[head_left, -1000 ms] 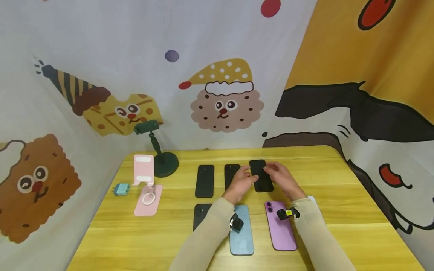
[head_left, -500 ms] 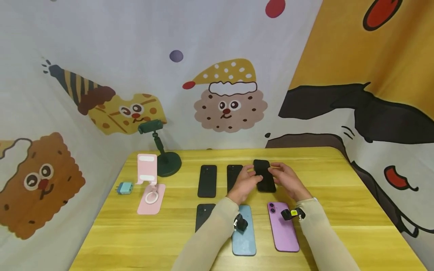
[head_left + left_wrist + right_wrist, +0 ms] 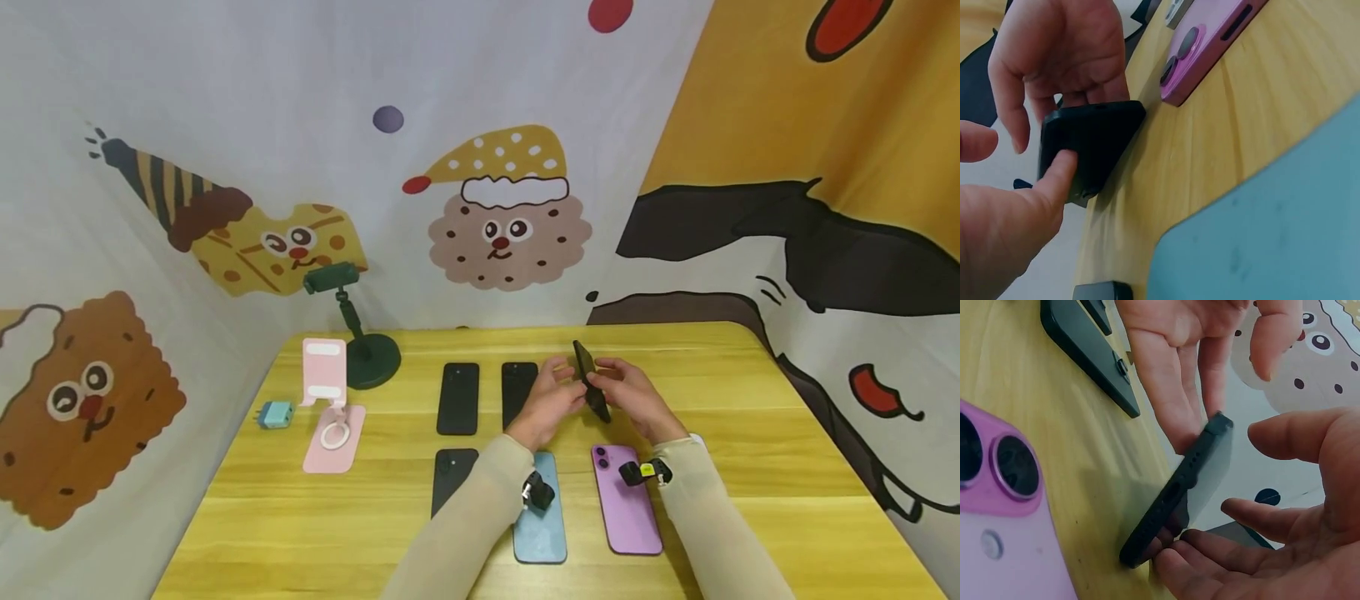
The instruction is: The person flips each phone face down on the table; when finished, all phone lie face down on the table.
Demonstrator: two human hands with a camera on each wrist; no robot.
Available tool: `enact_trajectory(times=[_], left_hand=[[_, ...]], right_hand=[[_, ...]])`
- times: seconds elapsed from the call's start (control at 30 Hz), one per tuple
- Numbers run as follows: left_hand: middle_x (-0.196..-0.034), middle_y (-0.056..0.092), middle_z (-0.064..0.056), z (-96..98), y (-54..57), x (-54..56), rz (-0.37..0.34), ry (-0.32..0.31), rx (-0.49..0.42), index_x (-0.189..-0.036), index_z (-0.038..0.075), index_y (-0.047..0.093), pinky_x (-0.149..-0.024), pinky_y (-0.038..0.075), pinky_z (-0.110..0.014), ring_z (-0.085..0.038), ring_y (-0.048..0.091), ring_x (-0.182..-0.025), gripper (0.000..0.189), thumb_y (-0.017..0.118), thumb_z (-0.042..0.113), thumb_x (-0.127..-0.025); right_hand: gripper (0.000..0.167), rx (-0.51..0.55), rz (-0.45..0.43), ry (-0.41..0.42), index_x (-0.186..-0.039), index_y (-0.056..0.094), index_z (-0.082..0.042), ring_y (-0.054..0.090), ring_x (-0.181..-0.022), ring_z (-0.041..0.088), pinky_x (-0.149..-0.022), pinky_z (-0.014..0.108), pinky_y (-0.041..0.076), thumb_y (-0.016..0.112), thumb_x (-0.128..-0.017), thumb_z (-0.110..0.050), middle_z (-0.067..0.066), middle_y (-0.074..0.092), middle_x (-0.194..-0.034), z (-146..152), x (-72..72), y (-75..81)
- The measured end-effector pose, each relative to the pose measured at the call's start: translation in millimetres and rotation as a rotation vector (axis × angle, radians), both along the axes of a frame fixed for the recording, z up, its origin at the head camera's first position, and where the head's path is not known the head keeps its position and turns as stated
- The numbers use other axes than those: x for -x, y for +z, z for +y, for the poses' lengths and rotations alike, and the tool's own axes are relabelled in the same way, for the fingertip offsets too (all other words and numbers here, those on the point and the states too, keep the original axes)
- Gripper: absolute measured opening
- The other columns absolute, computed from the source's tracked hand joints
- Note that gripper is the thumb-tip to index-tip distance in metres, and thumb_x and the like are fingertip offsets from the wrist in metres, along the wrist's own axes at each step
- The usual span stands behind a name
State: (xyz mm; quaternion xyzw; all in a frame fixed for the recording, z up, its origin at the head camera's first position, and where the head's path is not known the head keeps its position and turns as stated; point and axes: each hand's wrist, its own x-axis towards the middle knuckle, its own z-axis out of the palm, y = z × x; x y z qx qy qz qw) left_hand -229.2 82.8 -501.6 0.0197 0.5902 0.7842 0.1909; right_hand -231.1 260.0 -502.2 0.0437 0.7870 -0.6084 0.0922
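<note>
A black smartphone (image 3: 591,382) is turned up on its long edge between both hands, close over the table (image 3: 697,367). My left hand (image 3: 551,400) holds it from the left, with a fingertip on its dark face in the left wrist view. From the other side my right hand (image 3: 630,396) holds it, its bent fingers at the lower edge while its thumb stands apart from the glossy face in the right wrist view. Below the wrists lie a light blue phone (image 3: 542,537) and a pink-purple phone (image 3: 628,512) with two camera lenses.
Left of the hands lie a dark phone (image 3: 458,398), another black phone (image 3: 517,390) and one partly under the left sleeve (image 3: 452,475). Further left stand a pink folding stand (image 3: 333,442), a dark green stand (image 3: 371,362) and a light blue charger (image 3: 275,414).
The smartphone between the hands has gone from lying nearly face-on to the head camera to standing on edge. Both hands stay close around it.
</note>
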Motion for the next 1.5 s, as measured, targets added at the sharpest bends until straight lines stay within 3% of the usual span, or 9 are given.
enact_trajectory(times=[0.17,0.47,0.6,0.77,0.93,1.07,1.2,1.33,1.5], left_hand=[[-0.159,0.047,-0.021,3.7,-1.4,-0.2,-0.005,-0.037,-0.034,-0.161,0.004,0.033,-0.106,0.057,-0.045,-0.032,0.062,-0.13,0.074,0.062,-0.006,-0.093],[-0.153,0.049,-0.013,-1.4,-6.3,-1.2,-0.037,-0.206,-0.019,-0.156,0.005,0.045,-0.113,0.05,-0.057,-0.025,0.066,-0.115,0.062,0.061,-0.002,-0.096],[-0.152,0.049,-0.012,-3.1,-8.4,-2.3,-0.057,-0.244,-0.022,-0.156,0.009,0.046,-0.111,0.052,-0.057,-0.023,0.065,-0.114,0.064,0.061,-0.002,-0.095],[-0.159,0.045,-0.011,-5.3,-11.7,-4.0,-0.068,-0.248,-0.031,-0.155,0.013,0.05,-0.109,0.053,-0.058,-0.031,0.061,-0.129,0.064,0.061,-0.003,-0.094],[-0.173,0.027,-0.015,-9.1,-19.1,-8.4,-0.105,-0.256,-0.011,-0.158,0.016,0.048,-0.113,0.05,-0.058,-0.04,0.046,-0.148,0.065,0.062,0.0,-0.097],[-0.173,0.023,-0.02,-13.6,-22.8,-10.7,-0.127,-0.204,-0.003,-0.163,0.009,0.039,-0.116,0.048,-0.055,-0.039,0.049,-0.146,0.073,0.063,0.001,-0.094],[-0.166,0.037,-0.023,-16.0,-20.2,-6.9,-0.119,-0.159,-0.03,-0.164,0.001,0.03,-0.117,0.048,-0.054,-0.036,0.053,-0.142,0.078,0.064,0.003,-0.093],[-0.157,0.049,-0.024,-15.3,-15.5,-3.1,-0.099,-0.152,-0.023,-0.162,-0.002,0.032,-0.119,0.046,-0.052,-0.032,0.056,-0.14,0.076,0.065,0.004,-0.095],[-0.161,0.044,-0.023,-13.5,-10.8,-3.2,-0.085,-0.147,0.016,-0.161,-0.001,0.037,-0.117,0.048,-0.05,-0.03,0.059,-0.137,0.073,0.068,0.006,-0.095]], right_hand=[[0.06,-0.011,0.018,0.01,-0.155,0.041,0.008,0.067,-0.108,0.016,-0.09,0.03,0.058,0.061,-0.108,-0.022,0.033,0.053,-0.15,0.1,1.9,-1.4],[0.052,-0.011,-0.02,0.026,-0.152,0.047,0.005,0.064,-0.127,0.039,-0.091,0.036,0.062,0.056,-0.11,-0.024,0.03,0.056,-0.145,2.0,-0.7,4.4],[0.054,-0.01,-0.04,0.03,-0.152,0.046,0.006,0.068,-0.119,0.032,-0.088,0.037,0.063,0.057,-0.11,-0.026,0.03,0.059,-0.141,2.2,-0.8,5.5],[0.057,-0.038,-0.047,0.01,-0.152,0.048,0.004,0.07,-0.102,0.024,-0.08,0.036,0.063,0.061,-0.108,-0.031,0.03,0.063,-0.138,1.6,0.5,2.7],[0.05,-0.055,-0.019,-0.008,-0.148,0.051,0.007,0.069,-0.116,0.038,-0.091,0.043,0.063,0.058,-0.109,-0.023,0.034,0.061,-0.14,2.6,-1.8,-3.9],[0.044,-0.062,-0.002,-0.025,-0.144,0.054,0.01,0.071,-0.112,0.036,-0.089,0.037,0.062,0.054,-0.108,-0.017,0.035,0.062,-0.136,3.3,-3.0,-7.0],[0.041,-0.026,0.011,-0.081,-0.14,0.054,0.011,0.07,-0.096,0.022,-0.078,0.027,0.061,0.052,-0.107,-0.013,0.031,0.064,-0.127,5.1,-2.9,-4.9],[0.039,0.037,0.019,-0.119,-0.139,0.05,0.012,0.066,-0.092,0.017,-0.075,0.027,0.06,0.049,-0.107,-0.011,0.024,0.063,-0.12,6.7,-2.1,-1.2],[0.04,0.075,-0.022,-0.129,-0.142,0.046,0.009,0.06,-0.096,0.018,-0.076,0.027,0.059,0.045,-0.108,-0.013,0.017,0.057,-0.121,6.8,-0.8,1.0]])
